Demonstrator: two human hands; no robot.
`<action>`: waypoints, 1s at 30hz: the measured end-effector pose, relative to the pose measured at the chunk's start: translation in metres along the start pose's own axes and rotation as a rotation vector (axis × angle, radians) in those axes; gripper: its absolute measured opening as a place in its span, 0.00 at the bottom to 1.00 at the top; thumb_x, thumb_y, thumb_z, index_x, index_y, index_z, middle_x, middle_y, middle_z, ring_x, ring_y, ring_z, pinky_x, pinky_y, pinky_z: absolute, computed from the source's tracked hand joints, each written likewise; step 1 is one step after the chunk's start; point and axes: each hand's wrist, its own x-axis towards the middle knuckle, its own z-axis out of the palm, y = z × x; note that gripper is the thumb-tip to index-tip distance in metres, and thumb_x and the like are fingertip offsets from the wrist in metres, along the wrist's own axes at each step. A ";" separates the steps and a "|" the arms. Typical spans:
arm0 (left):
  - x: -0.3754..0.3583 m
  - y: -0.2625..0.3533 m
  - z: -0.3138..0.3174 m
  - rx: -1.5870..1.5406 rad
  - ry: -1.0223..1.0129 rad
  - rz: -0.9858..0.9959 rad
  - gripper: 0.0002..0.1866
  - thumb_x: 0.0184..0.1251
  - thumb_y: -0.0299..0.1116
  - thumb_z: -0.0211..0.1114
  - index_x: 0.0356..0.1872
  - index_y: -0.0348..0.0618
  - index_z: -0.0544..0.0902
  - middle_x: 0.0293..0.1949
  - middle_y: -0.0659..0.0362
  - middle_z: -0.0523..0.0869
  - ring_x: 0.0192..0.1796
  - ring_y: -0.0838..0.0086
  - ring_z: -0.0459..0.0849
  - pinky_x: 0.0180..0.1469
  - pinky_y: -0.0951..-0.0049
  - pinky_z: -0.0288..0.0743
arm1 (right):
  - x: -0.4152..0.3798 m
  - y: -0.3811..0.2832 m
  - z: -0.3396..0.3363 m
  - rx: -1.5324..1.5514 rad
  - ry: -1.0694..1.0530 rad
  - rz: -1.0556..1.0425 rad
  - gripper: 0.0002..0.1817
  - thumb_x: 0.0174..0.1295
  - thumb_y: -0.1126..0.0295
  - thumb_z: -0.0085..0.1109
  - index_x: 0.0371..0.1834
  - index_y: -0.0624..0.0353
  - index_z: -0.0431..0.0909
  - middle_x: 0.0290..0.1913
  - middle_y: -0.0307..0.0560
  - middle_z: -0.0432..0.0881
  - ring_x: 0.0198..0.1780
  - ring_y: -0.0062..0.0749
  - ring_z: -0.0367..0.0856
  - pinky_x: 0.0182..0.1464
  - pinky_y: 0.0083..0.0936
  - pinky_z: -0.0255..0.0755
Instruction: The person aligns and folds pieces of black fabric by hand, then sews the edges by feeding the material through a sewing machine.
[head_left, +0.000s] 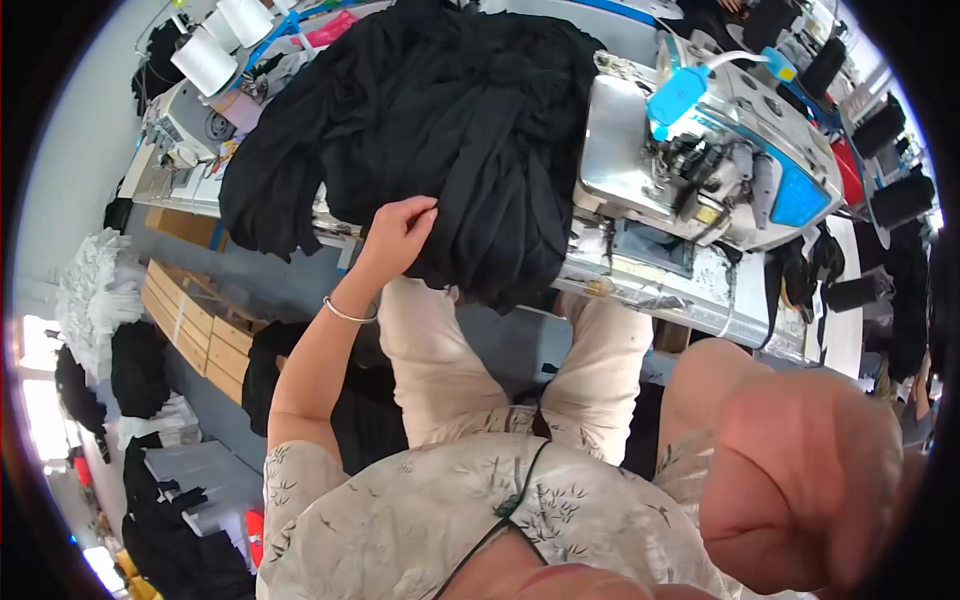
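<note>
My left hand rests at the front edge of a big heap of black fabric, its fingers curled closed against the cloth. Whether a fold is pinched between them is too small to tell. Close to the camera at the lower right is my right hand, raised near my body, large and blurred, with its fingers bent inward; what it may hold is hidden. Right of the fabric stands a sewing machine with a metal plate and blue parts.
White thread cones stand at the upper left, black cones at the right. The table edge runs above my knees. A wooden bench and piles of dark and white cloth lie on the left.
</note>
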 end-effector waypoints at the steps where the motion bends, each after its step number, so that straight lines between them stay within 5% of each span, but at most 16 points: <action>1: -0.010 0.009 -0.007 -0.070 -0.013 -0.129 0.09 0.68 0.27 0.58 0.41 0.31 0.80 0.24 0.63 0.80 0.26 0.83 0.72 0.31 0.80 0.68 | 0.000 0.006 -0.004 -0.102 0.083 -0.051 0.13 0.64 0.75 0.53 0.51 0.67 0.75 0.55 0.56 0.77 0.52 0.51 0.79 0.53 0.30 0.75; 4: -0.001 0.047 -0.025 -0.055 0.110 -0.076 0.08 0.69 0.27 0.56 0.41 0.31 0.78 0.23 0.68 0.74 0.28 0.88 0.67 0.30 0.83 0.63 | 0.005 0.014 -0.005 -0.374 0.491 -0.218 0.14 0.64 0.76 0.52 0.51 0.69 0.75 0.57 0.57 0.77 0.52 0.52 0.80 0.54 0.29 0.77; 7: -0.004 0.086 -0.031 -0.040 0.167 0.139 0.05 0.68 0.24 0.56 0.40 0.33 0.77 0.24 0.63 0.73 0.25 0.83 0.67 0.28 0.80 0.62 | -0.024 -0.014 0.002 -0.135 0.819 -0.118 0.08 0.60 0.67 0.58 0.40 0.56 0.77 0.42 0.41 0.83 0.39 0.33 0.83 0.38 0.26 0.76; 8: -0.008 0.096 -0.030 0.011 0.184 0.236 0.05 0.67 0.23 0.56 0.40 0.34 0.77 0.24 0.62 0.74 0.24 0.82 0.68 0.27 0.79 0.63 | -0.048 -0.025 0.004 -0.074 0.623 0.212 0.11 0.59 0.68 0.58 0.42 0.59 0.76 0.42 0.44 0.83 0.40 0.34 0.82 0.40 0.27 0.75; 11: -0.023 0.113 -0.026 0.093 -0.193 0.492 0.09 0.58 0.23 0.62 0.40 0.38 0.79 0.25 0.56 0.76 0.26 0.67 0.77 0.28 0.73 0.70 | -0.128 -0.053 0.002 0.065 -0.081 1.168 0.18 0.56 0.70 0.56 0.49 0.69 0.74 0.42 0.54 0.83 0.42 0.37 0.80 0.46 0.28 0.73; 12: -0.027 0.118 -0.021 0.156 -0.309 0.515 0.11 0.55 0.23 0.63 0.41 0.40 0.79 0.26 0.55 0.76 0.27 0.62 0.79 0.30 0.70 0.72 | -0.130 -0.044 0.018 0.267 -0.230 1.544 0.23 0.59 0.74 0.52 0.59 0.70 0.69 0.47 0.55 0.81 0.45 0.37 0.81 0.49 0.27 0.73; 14: -0.036 0.116 -0.002 0.169 -0.364 0.550 0.14 0.53 0.21 0.63 0.43 0.41 0.80 0.26 0.56 0.76 0.26 0.63 0.78 0.29 0.68 0.72 | -0.167 -0.063 0.050 0.715 0.250 2.017 0.20 0.62 0.74 0.49 0.58 0.70 0.70 0.48 0.52 0.81 0.47 0.37 0.81 0.52 0.29 0.73; 17: -0.055 0.106 0.033 0.075 -0.439 0.596 0.18 0.52 0.21 0.64 0.46 0.42 0.81 0.27 0.57 0.78 0.27 0.63 0.78 0.31 0.67 0.73 | -0.167 -0.054 0.062 0.766 0.305 2.508 0.20 0.62 0.75 0.47 0.59 0.69 0.69 0.51 0.51 0.80 0.50 0.38 0.81 0.55 0.30 0.74; 19: -0.061 0.103 0.041 -0.064 -0.443 0.609 0.16 0.56 0.23 0.64 0.48 0.42 0.82 0.29 0.57 0.81 0.32 0.63 0.81 0.36 0.69 0.75 | -0.184 -0.054 0.061 0.836 0.518 2.450 0.22 0.60 0.76 0.49 0.59 0.69 0.68 0.53 0.53 0.79 0.51 0.39 0.80 0.56 0.31 0.74; 22: -0.072 0.087 0.030 -0.182 -0.374 0.243 0.11 0.63 0.25 0.61 0.46 0.40 0.82 0.31 0.56 0.83 0.34 0.70 0.83 0.37 0.72 0.77 | -0.188 -0.053 0.041 1.029 0.904 2.363 0.25 0.56 0.74 0.49 0.59 0.71 0.68 0.52 0.57 0.79 0.51 0.43 0.81 0.57 0.37 0.75; 26: -0.085 0.043 0.043 -0.673 -0.291 -0.405 0.14 0.74 0.35 0.54 0.44 0.33 0.81 0.32 0.59 0.85 0.37 0.77 0.84 0.38 0.77 0.78 | -0.184 -0.060 0.030 1.227 0.856 2.378 0.24 0.60 0.71 0.50 0.59 0.72 0.67 0.52 0.57 0.79 0.52 0.42 0.81 0.55 0.38 0.76; 27: -0.085 0.041 0.046 -0.722 -0.370 -0.456 0.18 0.75 0.38 0.53 0.56 0.33 0.75 0.45 0.55 0.83 0.46 0.73 0.83 0.47 0.74 0.77 | -0.181 -0.063 0.033 1.253 0.857 2.426 0.24 0.61 0.71 0.50 0.59 0.72 0.67 0.52 0.57 0.79 0.52 0.42 0.81 0.55 0.37 0.77; 30: -0.085 0.083 0.053 -0.979 -0.198 -0.328 0.23 0.74 0.35 0.54 0.65 0.35 0.65 0.57 0.53 0.75 0.52 0.79 0.76 0.53 0.78 0.72 | -0.161 -0.071 0.059 0.772 0.160 2.187 0.16 0.63 0.73 0.53 0.51 0.71 0.75 0.44 0.50 0.84 0.42 0.34 0.84 0.44 0.25 0.77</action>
